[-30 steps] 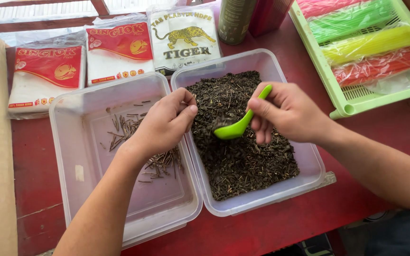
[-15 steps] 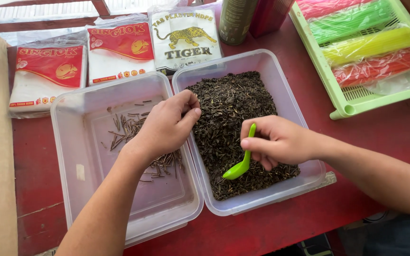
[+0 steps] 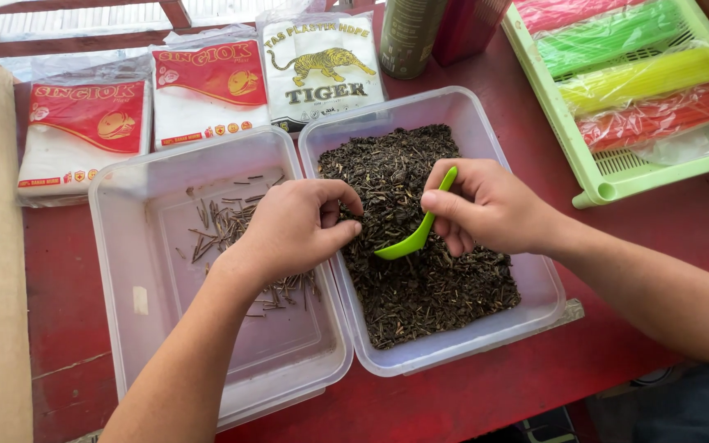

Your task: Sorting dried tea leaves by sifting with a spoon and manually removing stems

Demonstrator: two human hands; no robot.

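the right hand [image 3: 486,205] is closed around the handle of a small green scoop [image 3: 416,234], thumb on top, with the scoop's bowl slanting down and to the left of the knuckles, lying on a bed of dark dried leaves [image 3: 420,271]. those leaves fill the clear plastic tub [image 3: 535,279] directly under this hand.

the left hand [image 3: 297,226] sits just to the left of the right one, fingers curled narrow with the tips pinched together over the shared edge of the two tubs; whether it holds a bit of leaf cannot be told. its fingertips are close to the scoop but apart from it. beneath and behind its wrist is a second clear tub [image 3: 125,271], touching the first, with a scatter of thin brown stems [image 3: 223,221] on its floor.

both tubs stand on a red bench [image 3: 617,361]. beyond the left hand lie flat packs of plastic bags [image 3: 207,90]. beyond the right hand stand a dark can [image 3: 408,37], and further right a pale green tray [image 3: 592,176] holding bundles of coloured strips [image 3: 633,78] in pink, green, yellow and red.
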